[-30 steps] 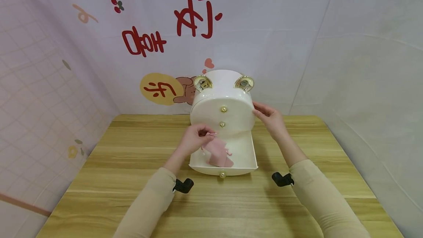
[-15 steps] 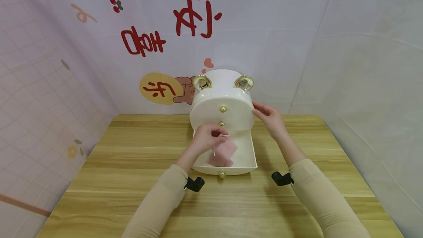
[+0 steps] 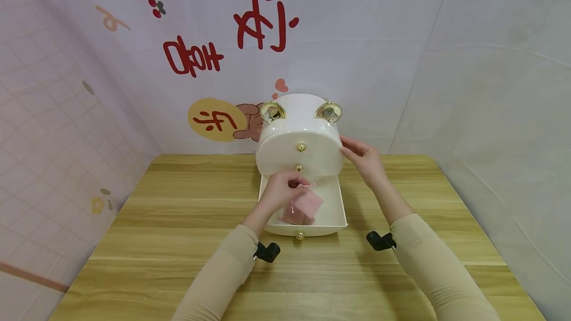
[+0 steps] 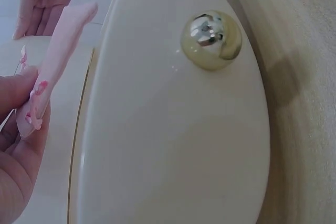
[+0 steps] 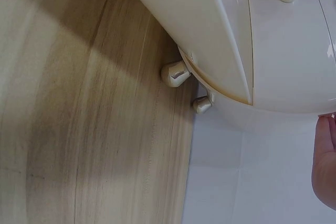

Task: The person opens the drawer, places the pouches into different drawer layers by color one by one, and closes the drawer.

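Observation:
In the head view my left hand [image 3: 285, 189] pinches a small pink drawstring pouch [image 3: 311, 205] by its gathered top, over the pulled-out bottom drawer [image 3: 329, 192]. Below it, a second pink piece [image 3: 292, 216] lies in the drawer, partly covered. The left wrist view shows the pouch [image 4: 62, 45] between thumb and fingers, its pink cord dangling. The drawer belongs to a white rounded cabinet [image 3: 276, 155] with gold ball knobs. My right hand [image 3: 367, 163] rests its extended fingers against the cabinet's right side; the right wrist view catches only part of this hand [image 5: 325, 169].
The cabinet stands on gold feet [image 5: 176, 73] near the back edge of the wooden table [image 3: 196, 227]. Close behind it hangs a printed white cloth [image 3: 357, 53]. Two gold ear-shaped rings [image 3: 273, 112] sit on the cabinet's top. The open drawer's front has a gold knob [image 4: 211, 40].
My left hand has carried the pouch rightward over the drawer, to about its middle, moving little in the last half second. The right hand has stayed on the cabinet's side.

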Motion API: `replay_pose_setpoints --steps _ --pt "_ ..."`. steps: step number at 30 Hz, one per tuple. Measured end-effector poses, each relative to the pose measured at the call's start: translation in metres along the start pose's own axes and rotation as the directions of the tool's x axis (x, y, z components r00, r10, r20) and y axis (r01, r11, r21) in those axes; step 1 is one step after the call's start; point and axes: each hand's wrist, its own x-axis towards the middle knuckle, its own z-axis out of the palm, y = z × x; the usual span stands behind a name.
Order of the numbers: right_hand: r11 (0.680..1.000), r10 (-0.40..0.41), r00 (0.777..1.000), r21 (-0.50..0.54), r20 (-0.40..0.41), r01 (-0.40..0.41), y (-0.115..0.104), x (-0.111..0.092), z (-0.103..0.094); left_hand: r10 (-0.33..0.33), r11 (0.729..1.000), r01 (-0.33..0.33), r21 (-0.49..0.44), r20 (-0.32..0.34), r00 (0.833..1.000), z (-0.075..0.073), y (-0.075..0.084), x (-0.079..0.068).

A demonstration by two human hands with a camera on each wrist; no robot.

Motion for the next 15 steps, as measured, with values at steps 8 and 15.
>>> replay_pose_setpoints --steps 8,15 --pt "1.0 -0.003 1.0 -0.003 0.004 0.003 -0.0019 -0.001 0.0 0.009 0.999 -0.01 0.041 0.026 1.0 -0.0015 -0.0052 -0.0022" --pt "1.0 0.008 1.0 0.004 0.009 -0.008 -0.0017 -0.0007 0.0005 0.002 1.0 -0.004 0.028 0.055 0.998 -0.0057 -0.01 -0.0066"
